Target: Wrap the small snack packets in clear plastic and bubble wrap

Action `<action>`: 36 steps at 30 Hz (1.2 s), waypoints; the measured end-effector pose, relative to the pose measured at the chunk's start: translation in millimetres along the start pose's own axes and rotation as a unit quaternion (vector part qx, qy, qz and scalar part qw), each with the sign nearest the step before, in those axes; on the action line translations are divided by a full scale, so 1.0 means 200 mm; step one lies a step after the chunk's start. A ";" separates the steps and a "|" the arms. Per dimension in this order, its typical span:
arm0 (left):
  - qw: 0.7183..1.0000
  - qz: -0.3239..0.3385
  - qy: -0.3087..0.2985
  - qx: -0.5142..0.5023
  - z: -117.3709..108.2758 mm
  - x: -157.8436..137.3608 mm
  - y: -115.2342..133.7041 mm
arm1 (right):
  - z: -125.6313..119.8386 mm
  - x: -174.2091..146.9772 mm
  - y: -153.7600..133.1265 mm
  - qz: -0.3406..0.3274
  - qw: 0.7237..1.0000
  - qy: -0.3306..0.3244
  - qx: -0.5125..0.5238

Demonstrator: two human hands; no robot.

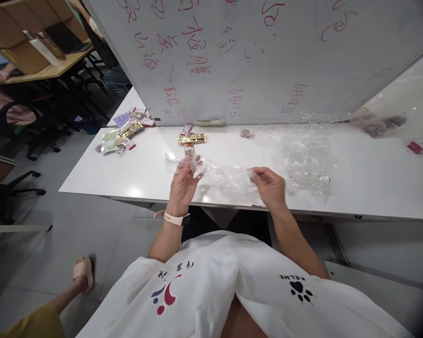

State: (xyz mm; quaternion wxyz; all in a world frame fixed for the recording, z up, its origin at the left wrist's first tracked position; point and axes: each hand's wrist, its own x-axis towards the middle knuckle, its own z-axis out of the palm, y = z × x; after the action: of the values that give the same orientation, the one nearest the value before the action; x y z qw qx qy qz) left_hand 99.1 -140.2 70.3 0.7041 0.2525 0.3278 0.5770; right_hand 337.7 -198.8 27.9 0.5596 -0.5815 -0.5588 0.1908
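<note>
A crinkled clear plastic bag (227, 175) stretches between my two hands, just above the white table. My left hand (184, 184), with a pink watch band on the wrist, holds its left end between thumb and fingers. The bag's right end is pinched by my right hand (270, 188). Beyond my left fingers lie a gold sachet (193, 138), a small orange-and-white packet (189, 149) and a pink-and-white packet (186, 129). A small brownish wrapped piece (247, 134) sits farther back. More clear plastic bags (308, 157) are spread right of my right hand.
A whiteboard (211, 61) with red writing stands along the table's back edge. Mixed packets (111, 139) are piled at the left end of the white table (148, 180). A pale green rolled item (209, 123) lies against the board. Another person's foot (83, 274) shows at lower left.
</note>
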 end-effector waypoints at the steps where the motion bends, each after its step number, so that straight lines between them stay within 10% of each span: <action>1: 0.999 0.001 0.034 -0.013 -0.02 0.02 0.01 | -0.02 0.02 0.00 -0.023 0.998 0.053 -0.009; 7: 0.986 -0.009 0.156 -0.066 -0.18 0.10 0.04 | -0.30 0.02 -0.04 -0.210 0.933 0.206 -0.207; 14: 0.975 -0.130 0.182 0.013 -0.39 0.10 -0.03 | -0.33 -0.15 0.19 -0.003 0.981 0.100 -0.169; 19: 0.925 0.135 0.252 0.250 -0.35 0.04 0.00 | -0.48 -0.23 0.14 0.021 0.968 -0.156 -0.195; 22: 0.848 0.293 0.127 0.423 -0.21 -0.07 -0.02 | -0.60 -0.22 -0.01 0.036 0.952 -0.245 -0.182; 24: 0.802 0.281 -0.049 0.525 -0.12 -0.14 -0.09 | -0.59 -0.16 -0.09 0.047 0.962 -0.201 -0.181; 27: 0.680 0.215 -0.251 0.654 -0.04 -0.20 -0.25 | -0.41 0.00 -0.09 0.049 0.963 -0.148 -0.219; 30: 0.585 0.177 -0.300 0.733 -0.08 -0.21 -0.37 | -0.12 0.15 0.06 0.037 0.943 -0.220 -0.246; 36: 0.585 0.126 -0.367 0.712 -0.25 -0.20 -0.26 | 0.10 0.38 0.42 0.165 0.962 -0.167 -0.138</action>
State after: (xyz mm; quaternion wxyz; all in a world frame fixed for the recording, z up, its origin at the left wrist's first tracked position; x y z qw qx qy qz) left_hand 89.9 -191.6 7.0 0.2795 0.9025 0.3123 0.0997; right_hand 380.6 -103.2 -20.4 0.3333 -0.6974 -0.5615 0.2955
